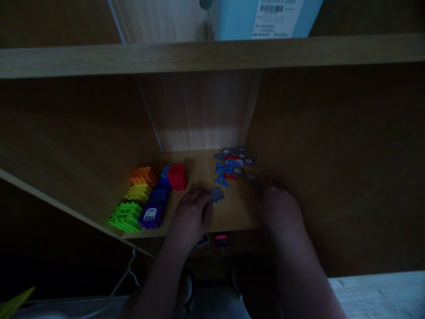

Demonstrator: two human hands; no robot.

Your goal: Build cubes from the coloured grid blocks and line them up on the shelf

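Note:
In a dim wooden cubby, my left hand (pixel 192 215) rests on the shelf board with its fingers curled around a grey toothed tile (pixel 217 194). My right hand (pixel 278 204) lies at the right, its fingertips at a small grey piece (pixel 251 177); its fingers are too dark to read. Behind them lies a loose pile of blue, red and grey flat tiles (pixel 232 165). To the left stand assembled cubes: red (pixel 177 176), orange (pixel 143 175), yellow (pixel 138 192), green (pixel 125 216), blue (pixel 159 194) and purple with a white window (pixel 151 215).
The cubby has wooden side walls and a pale back panel (pixel 199 110). A shelf board (pixel 212 53) runs overhead with a light blue box bearing a label (pixel 265 17). A small device with a red light (pixel 221 239) sits below the shelf's front edge.

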